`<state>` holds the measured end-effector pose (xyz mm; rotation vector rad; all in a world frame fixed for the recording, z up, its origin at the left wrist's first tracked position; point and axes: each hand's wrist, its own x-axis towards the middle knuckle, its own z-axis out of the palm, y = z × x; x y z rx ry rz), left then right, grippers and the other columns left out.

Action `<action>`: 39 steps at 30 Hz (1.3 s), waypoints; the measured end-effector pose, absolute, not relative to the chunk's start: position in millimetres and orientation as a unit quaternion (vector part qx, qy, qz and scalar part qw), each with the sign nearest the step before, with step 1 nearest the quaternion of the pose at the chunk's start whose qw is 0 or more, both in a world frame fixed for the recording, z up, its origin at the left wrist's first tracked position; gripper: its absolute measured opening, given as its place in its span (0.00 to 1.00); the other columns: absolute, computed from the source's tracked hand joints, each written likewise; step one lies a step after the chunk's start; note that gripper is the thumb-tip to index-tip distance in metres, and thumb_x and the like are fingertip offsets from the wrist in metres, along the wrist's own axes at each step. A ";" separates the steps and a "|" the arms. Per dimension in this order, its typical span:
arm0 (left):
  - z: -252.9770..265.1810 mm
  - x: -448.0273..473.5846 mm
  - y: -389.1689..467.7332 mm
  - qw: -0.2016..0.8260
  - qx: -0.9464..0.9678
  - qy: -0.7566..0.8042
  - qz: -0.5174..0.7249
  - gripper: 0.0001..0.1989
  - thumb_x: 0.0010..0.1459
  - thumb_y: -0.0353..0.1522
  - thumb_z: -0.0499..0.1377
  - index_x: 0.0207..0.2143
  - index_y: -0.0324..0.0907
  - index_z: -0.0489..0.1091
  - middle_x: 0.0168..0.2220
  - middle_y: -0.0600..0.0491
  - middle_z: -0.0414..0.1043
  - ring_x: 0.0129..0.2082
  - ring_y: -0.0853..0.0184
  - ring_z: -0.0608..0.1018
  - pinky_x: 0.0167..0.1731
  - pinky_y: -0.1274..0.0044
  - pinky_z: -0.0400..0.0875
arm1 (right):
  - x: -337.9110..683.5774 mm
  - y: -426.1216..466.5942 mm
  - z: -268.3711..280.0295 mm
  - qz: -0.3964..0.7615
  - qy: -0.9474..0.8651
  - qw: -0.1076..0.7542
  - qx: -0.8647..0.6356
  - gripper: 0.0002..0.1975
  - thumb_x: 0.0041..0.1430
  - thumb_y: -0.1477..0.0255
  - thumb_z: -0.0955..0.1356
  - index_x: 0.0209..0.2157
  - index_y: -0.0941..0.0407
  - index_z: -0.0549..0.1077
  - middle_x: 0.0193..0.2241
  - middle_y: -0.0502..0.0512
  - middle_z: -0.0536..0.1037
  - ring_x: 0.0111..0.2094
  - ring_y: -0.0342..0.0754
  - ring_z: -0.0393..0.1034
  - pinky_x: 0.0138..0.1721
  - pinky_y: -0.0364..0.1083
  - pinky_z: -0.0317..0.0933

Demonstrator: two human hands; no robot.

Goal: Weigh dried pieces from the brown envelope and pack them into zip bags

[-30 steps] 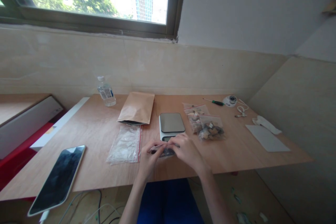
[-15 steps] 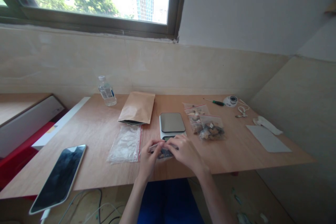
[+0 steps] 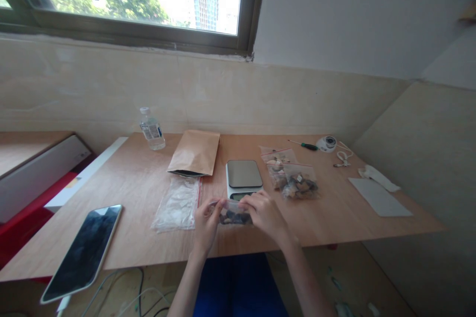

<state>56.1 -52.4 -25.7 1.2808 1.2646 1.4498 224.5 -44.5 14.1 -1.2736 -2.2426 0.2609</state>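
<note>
A clear zip bag (image 3: pixel 235 216) with dark and brown pieces inside is stretched between my two hands, close to the table's front edge. My left hand (image 3: pixel 207 222) pinches the bag's top edge at its left end. The fingers of my right hand (image 3: pixel 265 214) are closed on the same edge further right. Just beyond the bag stands a digital scale (image 3: pixel 244 174) with a bare metal plate; its display is partly covered by my right fingers. Flat clear zip bags (image 3: pixel 177 204) lie to the left of my left hand.
Two filled zip bags (image 3: pixel 300 182) lie right of the scale. A brown paper pouch (image 3: pixel 196 152) and a bottle (image 3: pixel 152 131) are at the back left, a tablet (image 3: pixel 84 250) at the front left. A screwdriver (image 3: pixel 309 146), small camera (image 3: pixel 327 143) and white paper (image 3: pixel 379 197) are at the right.
My hands have moved apart along the bag's top edge. More of the bag and its contents shows between them, and more of the scale's display is visible.
</note>
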 end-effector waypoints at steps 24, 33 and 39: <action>-23.6 42.1 -28.4 0.429 0.507 0.504 0.553 0.26 0.61 0.44 0.46 0.21 0.40 0.74 0.24 0.49 0.75 0.27 0.66 0.74 0.32 0.75 0.67 | 369.8 -44.3 31.6 0.162 -0.741 0.249 -0.602 0.15 0.59 0.68 0.60 0.33 0.53 0.77 0.34 0.55 0.80 0.35 0.52 0.74 0.38 0.48 0.64; -30.7 -10.9 18.5 0.119 0.625 0.594 0.492 0.17 0.58 0.36 0.50 0.48 0.42 0.68 0.47 0.46 0.70 0.49 0.59 0.70 0.49 0.66 0.64 | 342.5 -49.7 -34.1 -0.150 -0.588 0.289 -0.741 0.24 0.62 0.60 0.57 0.55 0.56 0.64 0.58 0.68 0.59 0.54 0.64 0.58 0.47 0.62 0.57; -37.4 -53.5 50.1 -0.021 0.642 0.686 0.342 0.22 0.55 0.28 0.52 0.53 0.43 0.65 0.57 0.44 0.63 0.53 0.52 0.67 0.50 0.62 0.60 | 329.9 -57.8 -74.8 -0.103 -0.610 0.217 -0.755 0.29 0.62 0.55 0.55 0.61 0.51 0.54 0.63 0.64 0.49 0.60 0.67 0.49 0.51 0.67 0.52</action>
